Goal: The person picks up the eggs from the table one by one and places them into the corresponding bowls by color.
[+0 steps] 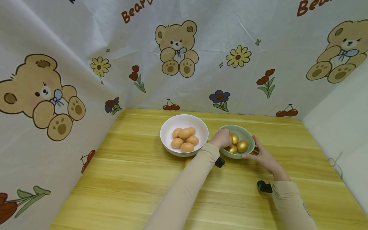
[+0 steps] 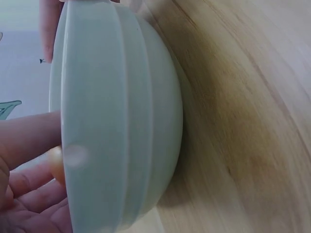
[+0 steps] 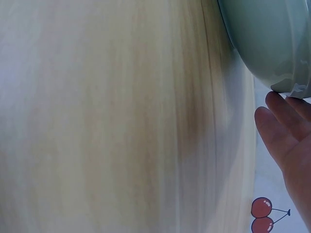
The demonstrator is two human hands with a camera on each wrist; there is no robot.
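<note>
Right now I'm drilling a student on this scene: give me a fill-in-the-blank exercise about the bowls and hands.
1. The white bowl holds ____-coloured eggs.
2. The golden eggs lie in the ____ bowl.
3. The left hand reaches into the ____ bowl.
4. The right hand touches that bowl's ____.

Missing words: tan; green; green; rim

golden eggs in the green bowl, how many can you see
3 show in the green bowl: one golden egg by the left hand, one at right, one in front. More may be hidden.
</note>
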